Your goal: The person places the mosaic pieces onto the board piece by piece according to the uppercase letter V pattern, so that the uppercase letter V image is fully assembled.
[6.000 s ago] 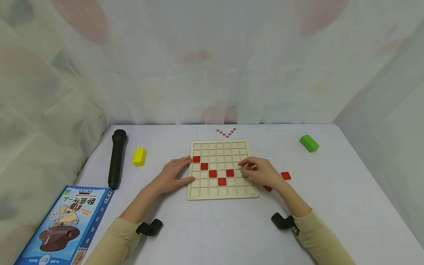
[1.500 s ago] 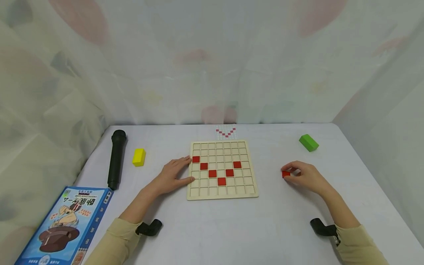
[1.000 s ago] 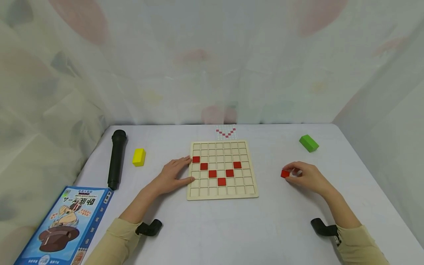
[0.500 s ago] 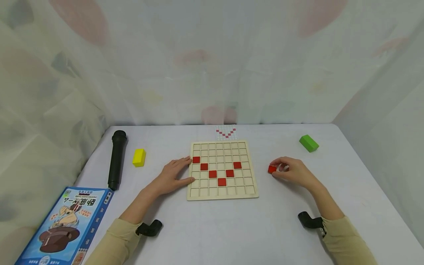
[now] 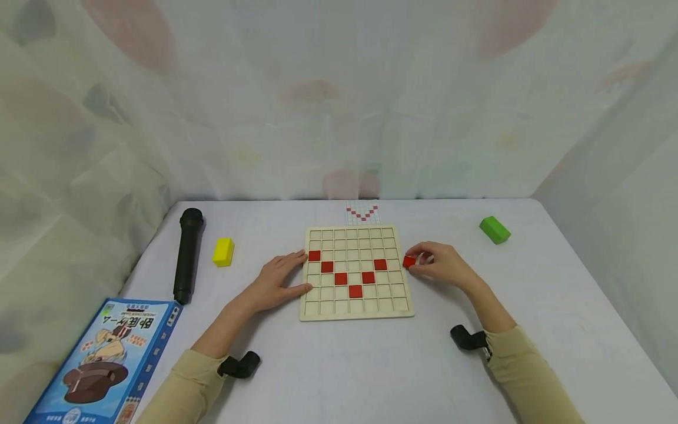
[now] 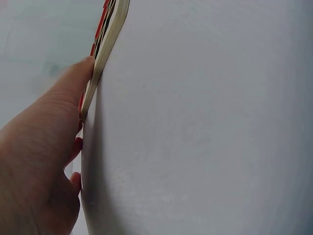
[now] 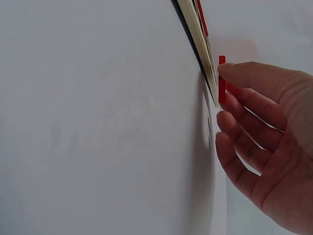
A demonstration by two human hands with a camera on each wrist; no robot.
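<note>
A square wooden grid board (image 5: 357, 306) lies mid-table, with several red square tiles set in its cells in a V-like line. My left hand (image 5: 276, 281) rests at the board's left edge, thumb and fingertips touching the frame. In the left wrist view, the thumb (image 6: 73, 81) lies against the board's side. My right hand (image 5: 439, 263) pinches a red square tile (image 5: 409, 261) just off the board's right edge. The right wrist view shows that tile edge-on between thumb and forefinger, the other fingers loosely curled below.
Behind the board lies a small printed pattern card (image 5: 362, 212) with a red V. A black microphone (image 5: 188, 256), a yellow block (image 5: 223, 252) and a blue game box (image 5: 103, 359) are on the left. A green block (image 5: 495, 229) sits at the back right.
Earlier a tile went into the right arm of the V. Since then my right hand has picked up the tile at the right and carried it left to the board's edge. The left hand stays put.
</note>
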